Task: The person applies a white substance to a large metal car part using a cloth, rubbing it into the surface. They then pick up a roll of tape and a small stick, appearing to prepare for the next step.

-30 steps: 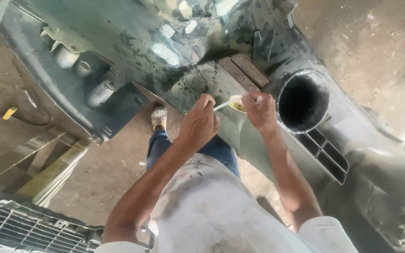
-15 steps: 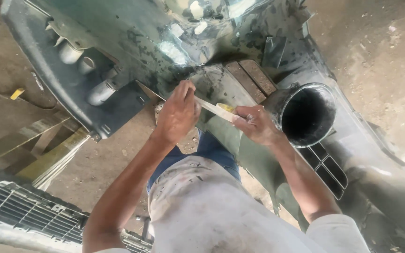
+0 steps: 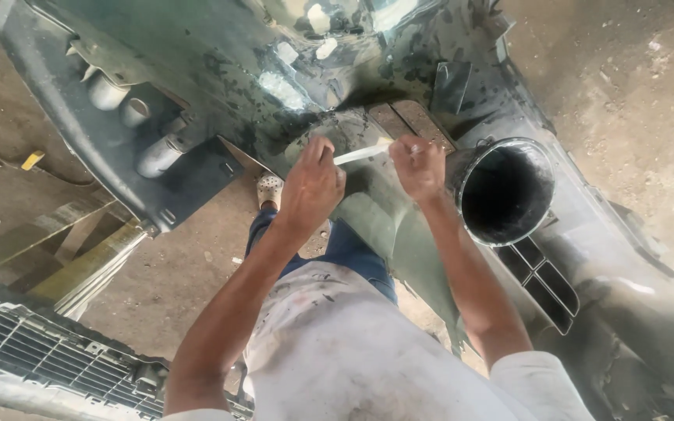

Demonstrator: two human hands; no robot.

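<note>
I saw soft daylight from the upper right washing out the dusty floor [image 3: 633,86], while the round opening [image 3: 506,191] stayed black. Edges bent outward, and the whole picture looked slightly smeared and soft.

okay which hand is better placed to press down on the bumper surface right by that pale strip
Right, probably. The right hand sits at the far end of the pale strip, resting against the grey bumper panel beside the round opening. The left hand pinches the strip's near end, so its grip looks occupied.
</note>
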